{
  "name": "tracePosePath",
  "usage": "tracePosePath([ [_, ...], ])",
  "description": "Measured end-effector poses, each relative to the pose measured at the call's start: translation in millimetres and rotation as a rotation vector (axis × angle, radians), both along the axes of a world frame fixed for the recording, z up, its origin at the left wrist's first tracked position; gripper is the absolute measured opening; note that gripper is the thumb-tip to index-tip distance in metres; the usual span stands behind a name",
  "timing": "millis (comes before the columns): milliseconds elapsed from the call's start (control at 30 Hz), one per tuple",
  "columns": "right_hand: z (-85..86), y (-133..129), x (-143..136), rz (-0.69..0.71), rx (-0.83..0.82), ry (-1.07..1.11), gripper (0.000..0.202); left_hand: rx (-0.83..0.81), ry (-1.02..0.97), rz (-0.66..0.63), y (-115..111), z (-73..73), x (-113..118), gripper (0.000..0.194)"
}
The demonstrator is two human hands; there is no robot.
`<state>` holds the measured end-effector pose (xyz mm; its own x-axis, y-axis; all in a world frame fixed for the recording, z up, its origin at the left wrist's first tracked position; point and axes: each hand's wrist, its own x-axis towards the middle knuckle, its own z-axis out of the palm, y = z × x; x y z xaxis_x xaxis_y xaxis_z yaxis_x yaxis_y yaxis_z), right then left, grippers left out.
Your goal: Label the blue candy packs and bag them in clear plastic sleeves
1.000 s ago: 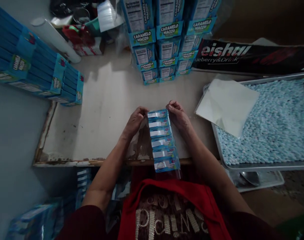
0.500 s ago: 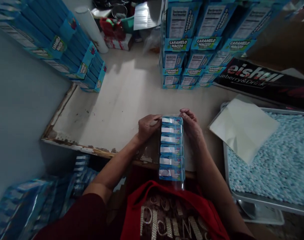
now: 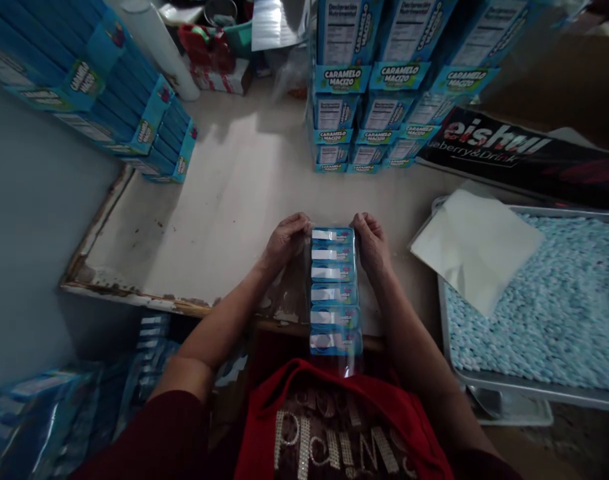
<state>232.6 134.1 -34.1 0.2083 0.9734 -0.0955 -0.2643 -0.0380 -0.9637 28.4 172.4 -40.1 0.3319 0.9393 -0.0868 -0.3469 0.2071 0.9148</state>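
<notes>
In front of me, a row of several small blue candy boxes (image 3: 334,293) lies inside a clear plastic bag (image 3: 345,365). The row runs from the tabletop over its near edge towards my apron. At the far left corner of the bag, my left hand (image 3: 285,237) pinches the plastic between thumb and fingers. My right hand (image 3: 371,241) grips the far right corner the same way. The film stretches between both hands, just beyond the farthest box. Both hands are just above or on the table; I cannot tell which.
Stacked blue cartons marked Caramelo Macizo (image 3: 347,79) stand at the back, with another stack (image 3: 149,130) at the left wall. To the right, a metal tray (image 3: 447,333) holds blue candies, partly covered by pale sheets (image 3: 477,243). Wrapped blue packs (image 3: 39,407) sit below the table's chipped edge.
My left hand has moved outward from the boxes and now draws the bag's corner aside. My right hand's fingers have closed on the other corner. The view has shifted slightly.
</notes>
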Motion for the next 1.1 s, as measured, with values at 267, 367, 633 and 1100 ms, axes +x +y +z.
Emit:
tracePosePath([
  [267, 6.1, -22, 19, -0.259, 0.105, -0.239, 0.036, 0.1, 0.193, 0.375, -8, -8.1, -12, 0.06],
  [367, 7.6, -27, 13, -0.15, 0.056, -0.136, 0.047, 0.145, 0.216, 0.178, -12, -5.7, -9, 0.063],
  [633, 1.4, -7, 0, 0.072, 0.039, 0.025, 0.064, 0.11, 0.136, 0.182, -19, -0.8, 14, 0.061],
  [1100, -11.6, -3, -23, -0.104, 0.044, 0.075, 0.069, 0.095, 0.031, 0.326, -19, 2.2, 42, 0.057],
])
